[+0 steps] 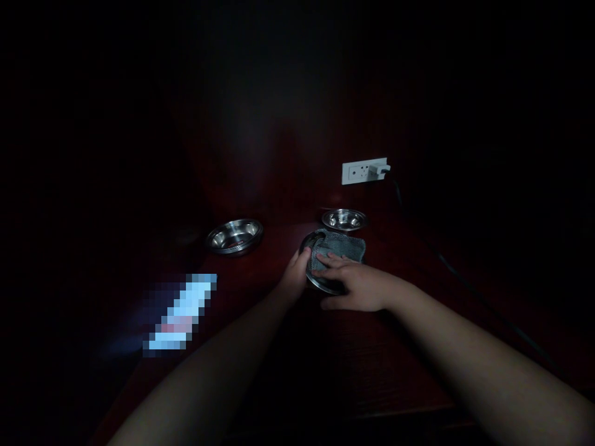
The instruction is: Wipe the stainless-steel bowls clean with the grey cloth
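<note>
My left hand point(295, 274) grips the left rim of a shiny metal bowl point(320, 284), its thumb over the edge. A grey-green cloth point(346, 246) covers much of the bowl and hangs past its far right side. My right hand point(356, 285) lies over the cloth with its fingers spread, pressing it against the bowl. Its thumb points left, below the bowl's near rim. Dim light hides the bowl's underside, so I cannot tell whether it rests on the table.
On the dark red table point(372, 353), stacked metal bowls point(236, 236) stand left and another metal bowl point(344, 220) stands behind the cloth. A blurred-out bright screen point(183, 313) lies at left. A white wall socket point(357, 173) holds a plug; a dark cable point(465, 277) runs down right.
</note>
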{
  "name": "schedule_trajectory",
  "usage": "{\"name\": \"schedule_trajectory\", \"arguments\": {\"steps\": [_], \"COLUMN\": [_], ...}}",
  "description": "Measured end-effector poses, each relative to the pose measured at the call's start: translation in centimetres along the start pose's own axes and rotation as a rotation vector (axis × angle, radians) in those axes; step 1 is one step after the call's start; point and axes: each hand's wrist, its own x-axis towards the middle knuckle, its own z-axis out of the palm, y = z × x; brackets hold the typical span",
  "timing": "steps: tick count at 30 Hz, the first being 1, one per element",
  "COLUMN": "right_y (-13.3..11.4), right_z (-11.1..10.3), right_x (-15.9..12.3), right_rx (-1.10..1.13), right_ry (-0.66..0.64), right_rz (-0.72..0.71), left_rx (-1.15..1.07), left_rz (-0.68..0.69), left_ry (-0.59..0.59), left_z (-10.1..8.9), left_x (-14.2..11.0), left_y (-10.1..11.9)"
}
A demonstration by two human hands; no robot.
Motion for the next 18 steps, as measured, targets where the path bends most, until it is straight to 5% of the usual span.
{"name": "schedule_trajectory", "arguments": {"steps": [8, 18], "right_y": [0.22, 0.05], "right_z": [-0.59, -0.42], "right_x": [0.50, 0.03], "right_rx": [-0.072, -0.162], "right_ry": [0.270, 0.004], "right_rz": [-0.056, 0.127], "left_rx": [-0.039, 0.016], "left_rz": [0.054, 0.152], "left_ry": [-0.047, -0.006], "left_z": [-0.26, -0.15], "left_x": [0.32, -0.10], "left_y": [-0.29, -0.28]}}
